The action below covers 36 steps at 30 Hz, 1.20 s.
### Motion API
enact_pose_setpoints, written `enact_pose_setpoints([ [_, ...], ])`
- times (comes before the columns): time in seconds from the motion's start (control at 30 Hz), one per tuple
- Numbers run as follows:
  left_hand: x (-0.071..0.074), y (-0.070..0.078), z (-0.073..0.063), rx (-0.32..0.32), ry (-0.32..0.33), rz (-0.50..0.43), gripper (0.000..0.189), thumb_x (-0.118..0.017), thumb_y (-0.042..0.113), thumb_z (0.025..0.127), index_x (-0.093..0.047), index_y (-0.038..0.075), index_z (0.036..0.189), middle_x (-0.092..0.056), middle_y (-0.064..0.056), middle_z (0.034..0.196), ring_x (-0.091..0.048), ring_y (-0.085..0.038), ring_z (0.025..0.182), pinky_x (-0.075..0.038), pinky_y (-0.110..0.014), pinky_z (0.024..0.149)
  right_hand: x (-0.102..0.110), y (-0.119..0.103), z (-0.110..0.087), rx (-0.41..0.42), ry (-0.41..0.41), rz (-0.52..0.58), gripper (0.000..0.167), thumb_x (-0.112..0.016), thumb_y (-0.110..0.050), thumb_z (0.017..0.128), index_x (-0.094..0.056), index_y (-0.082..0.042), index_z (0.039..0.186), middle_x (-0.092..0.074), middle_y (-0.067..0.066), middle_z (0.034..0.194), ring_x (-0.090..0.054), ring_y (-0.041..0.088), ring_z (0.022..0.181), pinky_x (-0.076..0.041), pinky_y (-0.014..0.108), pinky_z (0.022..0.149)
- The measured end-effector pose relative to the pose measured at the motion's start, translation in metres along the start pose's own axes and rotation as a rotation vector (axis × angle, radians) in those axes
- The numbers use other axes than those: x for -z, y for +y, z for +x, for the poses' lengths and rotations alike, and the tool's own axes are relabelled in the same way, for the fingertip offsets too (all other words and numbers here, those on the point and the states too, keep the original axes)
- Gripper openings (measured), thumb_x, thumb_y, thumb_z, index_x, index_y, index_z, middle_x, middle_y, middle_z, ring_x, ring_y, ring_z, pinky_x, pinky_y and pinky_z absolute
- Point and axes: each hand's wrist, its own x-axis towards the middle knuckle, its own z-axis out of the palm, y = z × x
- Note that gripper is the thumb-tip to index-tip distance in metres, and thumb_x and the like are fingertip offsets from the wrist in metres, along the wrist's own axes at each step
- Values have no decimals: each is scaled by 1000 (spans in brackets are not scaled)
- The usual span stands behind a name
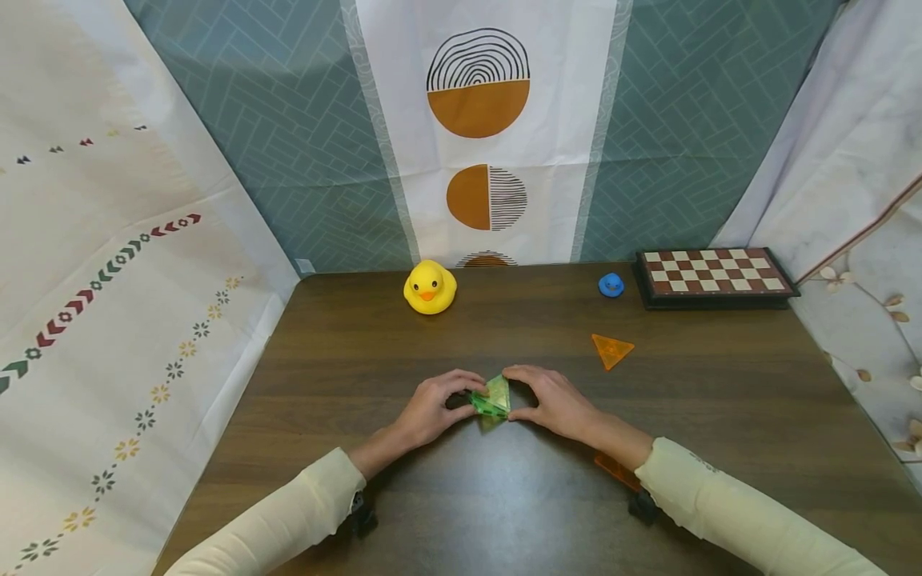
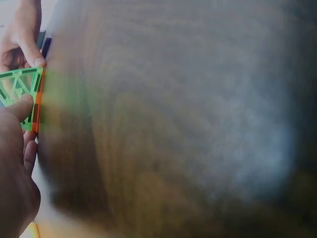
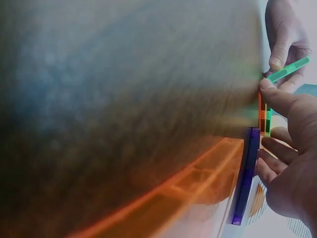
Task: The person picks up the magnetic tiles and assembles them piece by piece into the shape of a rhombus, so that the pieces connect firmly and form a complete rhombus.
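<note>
Between the two hands are green see-through triangular tiles (image 1: 497, 394) with framed edges. One green tile (image 3: 290, 69) stands tilted in the right wrist view, above flat green and orange edges on the table. My left hand (image 1: 434, 406) pinches the green piece from the left, its thumb over the tile (image 2: 22, 82) in the left wrist view. From the right, my right hand (image 1: 556, 402) holds it, index finger at the far corner and thumb at the near one. An orange tile edge (image 2: 37, 111) lies under the green one.
An orange triangle (image 1: 612, 350) lies right of the hands; another orange tile (image 1: 617, 472) is partly under the right forearm. A purple tile (image 3: 246, 176) shows in the right wrist view. Behind are a yellow duck (image 1: 430, 288), a small blue duck (image 1: 611, 285) and a checkered board (image 1: 715, 276).
</note>
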Motion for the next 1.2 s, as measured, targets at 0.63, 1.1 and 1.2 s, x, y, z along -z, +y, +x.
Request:
enact_pose_setpoints([
  [0.63,-1,0,4,0,-4,84,21,-83,19,95,-79,15,115,-71,4,131,-71,-11,110,-60,-33,91,6,3,4,36,-54,-18,68,-89,-28,89,-62,-2,146,-63,14,146,-61,34,133,-51,55,108],
  [1.1,-1,2,5,-4,1,86,26,-82,21,97,-74,16,120,-72,3,127,-70,-9,106,-60,-29,90,5,3,5,25,-52,-11,69,-91,-25,88,-61,-2,146,-63,14,146,-61,35,132,-51,55,107],
  [1.2,-1,5,7,34,-2,71,33,-79,25,99,-69,14,129,-73,3,122,-70,-8,102,-60,-29,88,5,2,4,12,-48,4,70,-91,-25,88,-61,-2,146,-64,14,144,-62,34,131,-51,55,107],
])
